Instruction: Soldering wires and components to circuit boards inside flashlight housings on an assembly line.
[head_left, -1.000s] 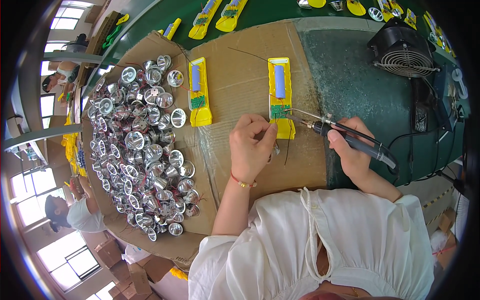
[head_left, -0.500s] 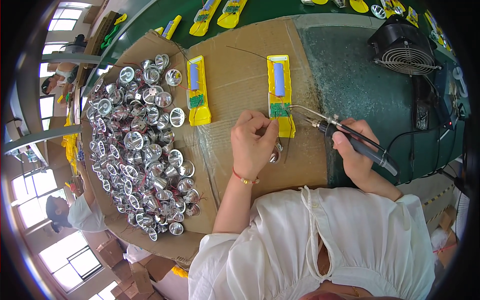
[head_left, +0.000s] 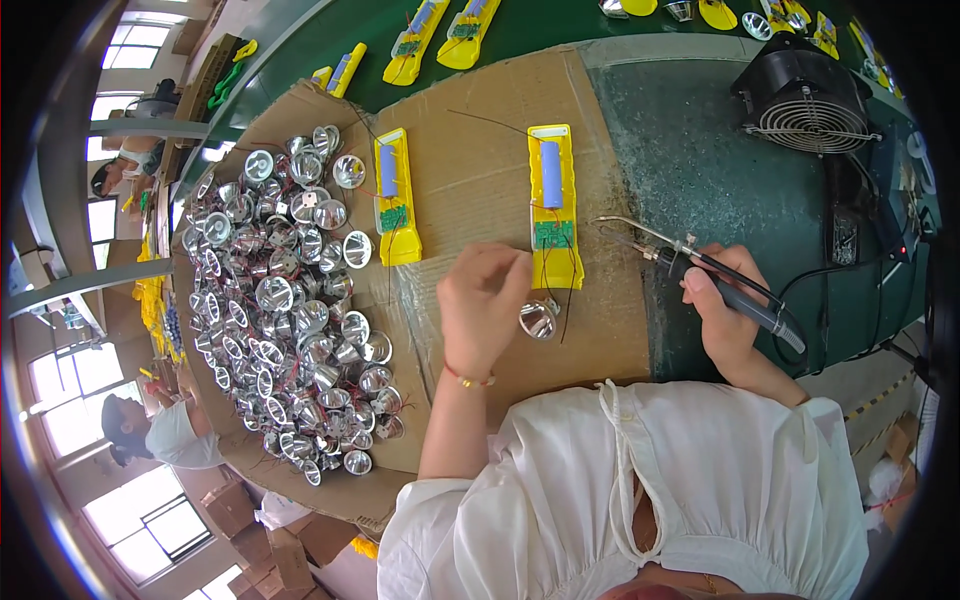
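A yellow plastic housing [head_left: 558, 274] lies on the cardboard in front of me, holding a blue-purple cylindrical battery [head_left: 551, 176] and a green circuit board [head_left: 553, 235] with dark wires. Just left of its lower end is my left hand [head_left: 477, 305], fingers closed together; anything in them is hidden. A silver reflector cup [head_left: 538, 320] sits below the housing, beside that hand. My right hand [head_left: 724, 318] grips a soldering iron [head_left: 742, 303] with a thin metal feed tube along it. The iron's tip points left, apart from the board.
A large heap of reflector cups [head_left: 275, 295] covers the cardboard sheet's [head_left: 470, 170] left side. Another yellow housing [head_left: 402, 245] lies between heap and hands. A black fan [head_left: 808, 95] stands at back right. More yellow housings [head_left: 467, 35] lie along the far side.
My left hand has drawn back left and down from the board, uncovering the reflector cup. The soldering iron's tip has moved off the board to the right.
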